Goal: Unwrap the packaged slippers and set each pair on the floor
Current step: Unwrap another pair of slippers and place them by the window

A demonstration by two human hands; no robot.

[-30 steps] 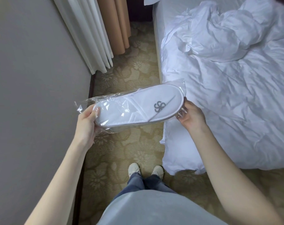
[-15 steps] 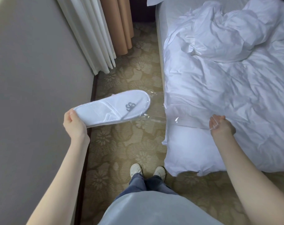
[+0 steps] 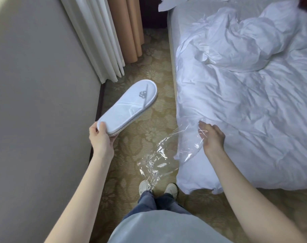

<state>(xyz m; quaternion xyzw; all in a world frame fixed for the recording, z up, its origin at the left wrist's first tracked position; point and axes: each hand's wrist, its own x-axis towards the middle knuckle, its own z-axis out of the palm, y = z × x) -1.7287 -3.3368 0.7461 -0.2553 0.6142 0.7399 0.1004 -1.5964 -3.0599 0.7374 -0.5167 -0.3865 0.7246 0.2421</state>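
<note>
Presently: bed [image 3: 245, 102], right, white bedding rumpled. Floor [image 3: 150, 67], patterned carpet, left of the bed. Slippers [image 3: 130, 106], white stacked pair, unwrapped, held above the floor at left, toes far. Wrapper [image 3: 159, 155], clear, airborne by the bed's near corner. Left hand [image 3: 101, 137] grasps the slipper heels. Right hand [image 3: 212, 137], fingers slack, wrapper brushing them.

Slippers [image 3: 130, 106]: stacked as a pair over the floor [image 3: 149, 67], heel end in the left grip [image 3: 101, 139], toes toward 1 o'clock. Wrapper [image 3: 159, 158]: between the slippers and the bed [image 3: 245, 102], at the right grip [image 3: 212, 137]. Bed: 2 o'clock of the shoes [image 3: 145, 186]. Curtains [image 3: 103, 37]: 11 o'clock.
</note>
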